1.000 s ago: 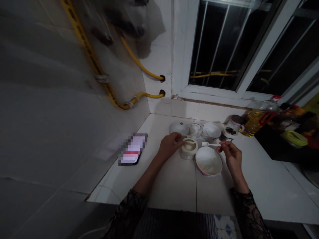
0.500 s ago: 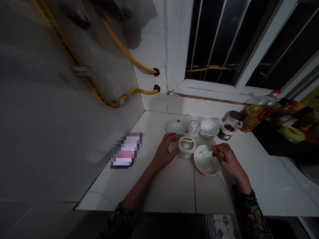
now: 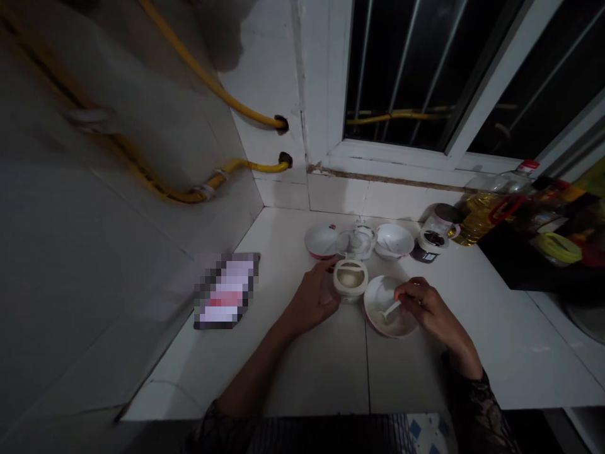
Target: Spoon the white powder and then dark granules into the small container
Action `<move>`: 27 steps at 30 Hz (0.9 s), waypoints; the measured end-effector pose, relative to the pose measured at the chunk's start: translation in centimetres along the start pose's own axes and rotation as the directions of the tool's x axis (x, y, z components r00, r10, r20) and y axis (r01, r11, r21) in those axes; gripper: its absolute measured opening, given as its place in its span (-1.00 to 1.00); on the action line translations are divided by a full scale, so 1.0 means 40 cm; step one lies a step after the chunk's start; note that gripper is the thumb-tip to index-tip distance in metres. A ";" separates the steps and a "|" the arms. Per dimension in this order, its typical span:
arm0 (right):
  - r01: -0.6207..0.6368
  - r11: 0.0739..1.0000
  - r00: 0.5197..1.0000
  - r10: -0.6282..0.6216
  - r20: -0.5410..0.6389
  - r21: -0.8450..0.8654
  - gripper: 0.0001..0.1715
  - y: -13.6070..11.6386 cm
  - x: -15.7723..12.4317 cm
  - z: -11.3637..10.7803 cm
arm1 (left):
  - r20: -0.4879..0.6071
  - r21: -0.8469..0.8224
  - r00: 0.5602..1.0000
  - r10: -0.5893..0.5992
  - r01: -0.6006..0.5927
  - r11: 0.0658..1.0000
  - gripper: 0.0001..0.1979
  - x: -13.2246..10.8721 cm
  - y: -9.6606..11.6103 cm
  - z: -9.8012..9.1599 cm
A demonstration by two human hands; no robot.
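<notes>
My left hand (image 3: 312, 297) is wrapped round the side of a small cream jar (image 3: 349, 279) that stands open on the white tiled counter (image 3: 331, 372). My right hand (image 3: 423, 307) pinches the handle of a small white spoon (image 3: 390, 309). The spoon's tip dips into a white bowl (image 3: 390, 306) holding something pale, just right of the jar. Both sleeves are dark and lacy.
Behind the jar stand two more white bowls (image 3: 321, 239) (image 3: 394, 240), a glass cup (image 3: 360, 240) and a dark-filled jar (image 3: 428, 243). An oil bottle (image 3: 491, 205) and other bottles crowd the right. A blurred flat object (image 3: 225, 291) lies left. Yellow hoses (image 3: 227, 180) run along the wall; a window is above.
My right hand brought the spoon from above the jar down into the near bowl. My left hand stayed on the jar. The camera view tilted downward.
</notes>
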State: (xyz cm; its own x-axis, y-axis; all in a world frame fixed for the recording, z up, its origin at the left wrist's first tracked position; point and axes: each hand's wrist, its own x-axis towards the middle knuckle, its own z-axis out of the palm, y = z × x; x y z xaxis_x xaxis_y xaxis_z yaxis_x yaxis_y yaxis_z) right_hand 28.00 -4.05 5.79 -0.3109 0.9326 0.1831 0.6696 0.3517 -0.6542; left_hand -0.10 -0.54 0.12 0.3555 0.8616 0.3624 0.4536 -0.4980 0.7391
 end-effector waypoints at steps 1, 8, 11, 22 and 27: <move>-0.014 0.999 1.000 0.014 0.008 0.034 -0.73 -0.004 0.002 0.007 | -0.004 0.002 1.000 -0.002 0.002 1.000 -0.29 -0.001 0.000 0.001; -0.217 0.920 0.963 0.257 -0.086 0.326 -0.79 0.012 0.007 0.001 | -0.004 0.021 1.000 0.019 -0.019 1.000 -0.25 -0.006 -0.005 0.013; -0.252 0.861 0.947 0.313 -0.070 0.443 -0.79 0.018 0.010 -0.006 | -0.028 0.024 0.999 0.031 -0.031 0.999 -0.24 -0.006 -0.010 0.025; -0.227 0.803 0.903 0.386 -0.190 0.551 -0.80 0.028 0.019 -0.010 | -0.111 -0.124 0.994 -0.004 -0.010 0.992 -0.39 0.002 -0.011 0.039; -0.232 0.785 0.890 0.410 -0.201 0.574 -0.81 0.029 0.022 -0.009 | -0.131 -0.176 0.991 -0.006 -0.017 0.984 -0.46 0.005 -0.025 0.049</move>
State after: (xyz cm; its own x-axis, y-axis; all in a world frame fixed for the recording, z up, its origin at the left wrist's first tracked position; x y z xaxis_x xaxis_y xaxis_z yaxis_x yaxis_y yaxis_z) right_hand 28.75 -2.81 5.45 0.1335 0.9902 0.0420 0.2111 0.0130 -0.9774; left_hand 1.11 -0.06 -1.65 0.2424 0.8701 0.4291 0.2965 -0.4876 0.8212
